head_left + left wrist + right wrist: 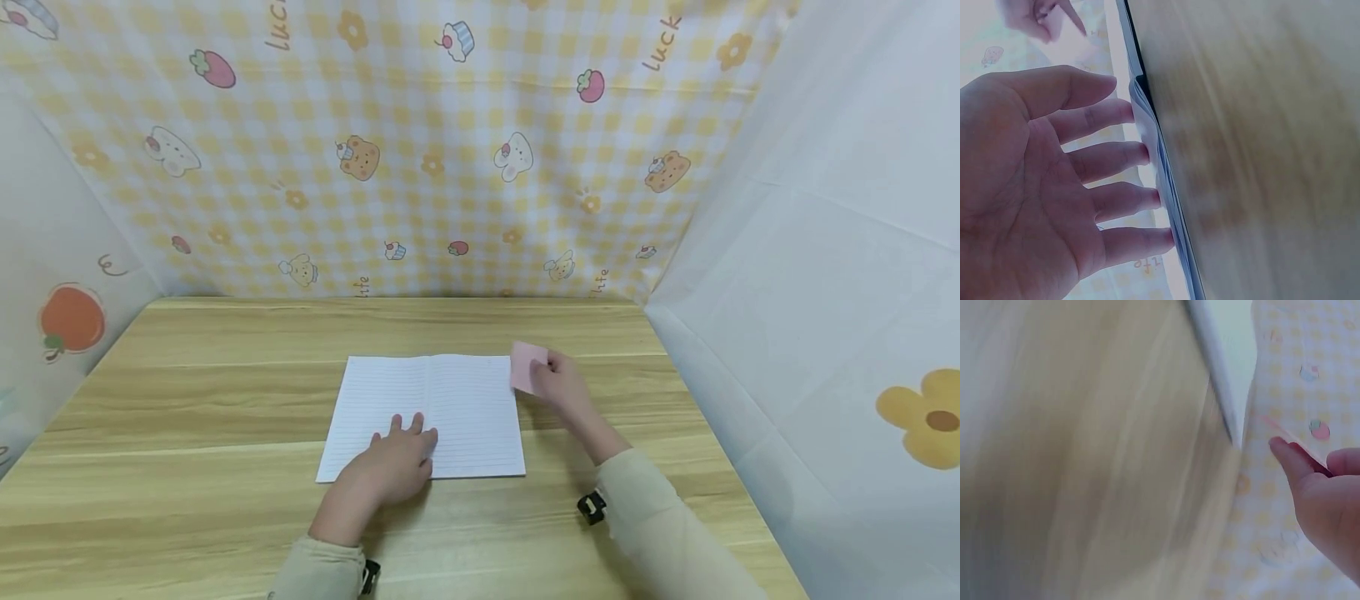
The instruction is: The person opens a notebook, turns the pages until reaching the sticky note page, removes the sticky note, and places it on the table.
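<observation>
An open notebook (472, 417) with lined white pages lies on the wooden table. My left hand (397, 462) rests on it near the centre fold, fingertips (1150, 199) pressing the page with the fingers spread. At the notebook's far right corner, my right hand (562, 383) pinches a small pink paper slip (527, 367) between thumb and fingers. In the right wrist view the slip (1294, 439) shows nearly edge-on, raised beside the notebook's corner (1232, 394).
The wood-grain table (202, 400) spreads out on both sides of the notebook. A yellow checked curtain (427, 200) hangs behind its far edge, with white cloth (810, 250) to the right. Each sleeve carries a small black clip (592, 507) near the cuff.
</observation>
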`<state>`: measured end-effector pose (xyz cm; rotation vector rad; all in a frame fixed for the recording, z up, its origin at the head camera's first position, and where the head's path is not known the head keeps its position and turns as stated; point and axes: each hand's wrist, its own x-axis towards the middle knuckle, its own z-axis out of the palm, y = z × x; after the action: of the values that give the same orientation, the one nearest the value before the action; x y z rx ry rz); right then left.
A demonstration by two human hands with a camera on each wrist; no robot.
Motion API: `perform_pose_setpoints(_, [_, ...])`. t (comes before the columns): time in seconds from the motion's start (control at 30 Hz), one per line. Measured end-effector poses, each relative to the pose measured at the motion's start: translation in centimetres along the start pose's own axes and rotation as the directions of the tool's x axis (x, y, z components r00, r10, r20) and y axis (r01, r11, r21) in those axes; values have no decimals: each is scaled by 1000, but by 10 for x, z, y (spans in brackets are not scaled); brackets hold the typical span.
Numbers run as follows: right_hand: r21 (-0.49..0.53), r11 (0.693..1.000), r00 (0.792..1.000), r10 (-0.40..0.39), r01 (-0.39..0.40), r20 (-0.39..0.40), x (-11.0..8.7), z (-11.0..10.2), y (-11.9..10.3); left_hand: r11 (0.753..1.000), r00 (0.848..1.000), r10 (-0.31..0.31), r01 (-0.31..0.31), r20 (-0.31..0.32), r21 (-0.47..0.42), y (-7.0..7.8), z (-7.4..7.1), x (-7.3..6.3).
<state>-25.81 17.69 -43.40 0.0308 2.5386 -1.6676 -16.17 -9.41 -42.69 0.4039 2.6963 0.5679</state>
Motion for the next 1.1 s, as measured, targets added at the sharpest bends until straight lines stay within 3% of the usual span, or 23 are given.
perform_pose_setpoints(0.07, [-175,982,997,-80,77,-10,-2,-11,2,1000,1000,0,0,0,-1,1,0,-1])
perform_pose_setpoints(0.13, [-376,910,984,-175,173,28,-5,-20,5,1000,1000,1,-1,1,-2,1,-1,-1])
perform_pose_setpoints(0.23, [-628,711,942,-311,316,122,-10,-29,11,1000,1000,1,-1,3,-2,2,-1,-1])
perform_pose_setpoints(0.3, [-737,570,918,-352,363,181,-14,-32,16,1000,1000,1,-1,4,-2,2,-1,-1])
perform_pose_setpoints(0.37, [-805,453,905,-360,382,227,-17,-35,20,1000,1000,0,0,6,-2,2,-1,-1])
perform_pose_setpoints(0.4, [-827,406,900,-359,388,247,-18,-36,22,1000,1000,-1,1,6,-2,2,-1,-1])
perform_pose_setpoints(0.5, [-862,319,901,-319,393,293,-23,-37,26,1000,1000,-1,1,8,-1,2,-1,-2])
perform_pose_setpoints(0.57, [-869,287,900,-298,403,319,-26,-37,26,1000,1000,-2,2,7,-3,3,-1,-2])
perform_pose_setpoints(0.67, [-866,264,894,-277,424,353,-29,-37,27,1000,1000,-3,3,3,-6,3,0,-3])
perform_pose_setpoints(1.1, [-855,232,880,-232,464,415,-40,-39,38,1000,1000,-6,6,11,-1,6,1,-3])
